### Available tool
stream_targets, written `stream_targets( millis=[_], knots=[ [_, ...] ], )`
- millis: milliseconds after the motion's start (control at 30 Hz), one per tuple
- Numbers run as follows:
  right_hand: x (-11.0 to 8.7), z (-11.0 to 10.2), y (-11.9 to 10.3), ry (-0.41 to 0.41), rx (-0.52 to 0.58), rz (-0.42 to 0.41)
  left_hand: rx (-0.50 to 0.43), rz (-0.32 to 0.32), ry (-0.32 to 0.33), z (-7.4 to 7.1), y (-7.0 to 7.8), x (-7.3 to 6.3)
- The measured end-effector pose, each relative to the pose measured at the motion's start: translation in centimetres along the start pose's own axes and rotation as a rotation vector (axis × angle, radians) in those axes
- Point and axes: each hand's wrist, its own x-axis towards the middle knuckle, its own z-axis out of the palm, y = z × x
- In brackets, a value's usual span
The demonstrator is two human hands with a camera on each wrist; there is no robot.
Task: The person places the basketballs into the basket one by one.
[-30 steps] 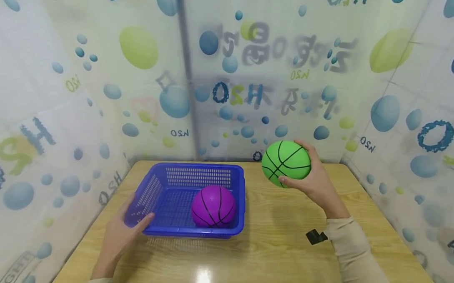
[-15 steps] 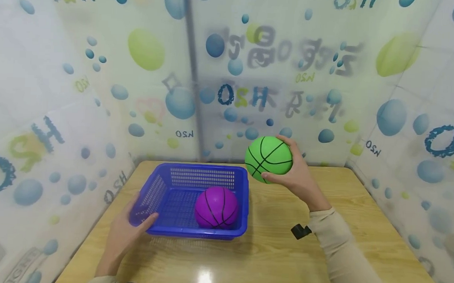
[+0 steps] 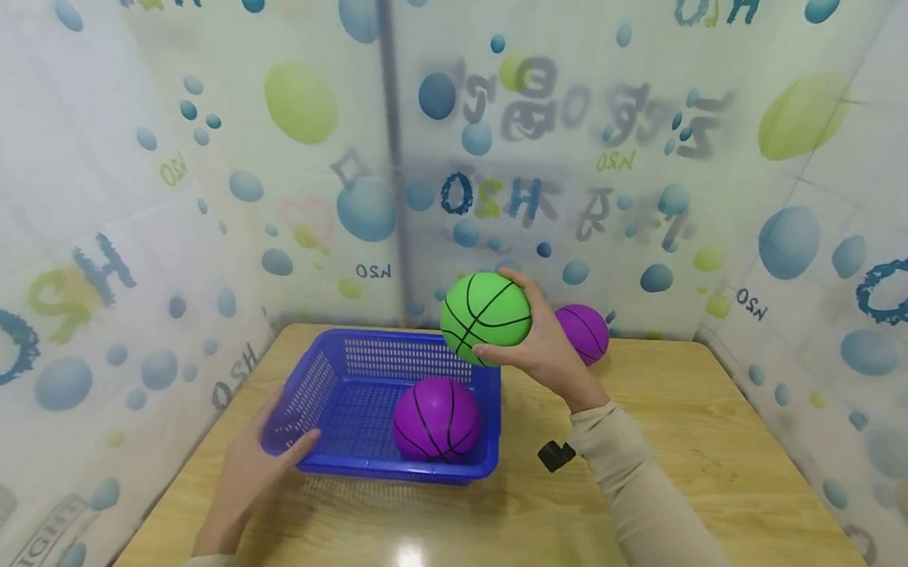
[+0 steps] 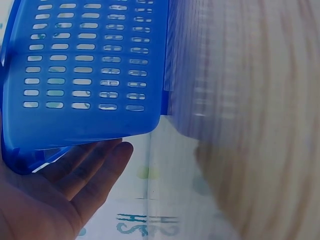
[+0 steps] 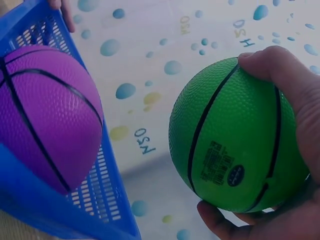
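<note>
A green ball (image 3: 477, 313) with black basketball lines is held in my right hand (image 3: 545, 345), thumb on its near side and fingers on the far side. The ball is raised over the right rear corner of a blue plastic basket (image 3: 387, 466). Inside that basket, towards its right front, sits a purple ball (image 3: 434, 420) with the same lines. My left hand (image 3: 248, 468) grips the basket's left end, thumb over the rim. In the left wrist view its fingers (image 4: 95, 175) reach under the basket's edge.
A second purple ball (image 3: 589, 330) is at the back of the wooden table (image 3: 667, 424), partly hidden behind my right hand. Printed curtains (image 3: 329, 196) enclose the table at the back and both sides.
My right hand has carried the green ball leftward, from right of the basket to above its rear corner. The purple ball behind the hand has come into view. My left hand keeps its grip.
</note>
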Motion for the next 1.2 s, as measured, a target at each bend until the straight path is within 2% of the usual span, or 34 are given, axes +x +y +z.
stream_targets(
  millis=[467,667,967,1200],
  knots=[
    [3.7,5.6,-0.7,-0.08,0.036,-0.056,0.007,-0.003,0.005,0.2,-0.1,-0.4],
    [5.0,7.8,-1.4,-0.111,-0.084,-0.081,0.007,-0.013,0.0,0.0,-0.1,-0.5],
    [6.6,11.0,-1.9,-0.225,-0.163,-0.034,-0.017,-0.016,-0.001,-0.2,-0.4,-0.6],
    [6.8,12.4,-1.6,-0.239,-0.169,-0.007,-0.012,0.001,-0.001,0.0,0.0,-0.4]
  ],
)
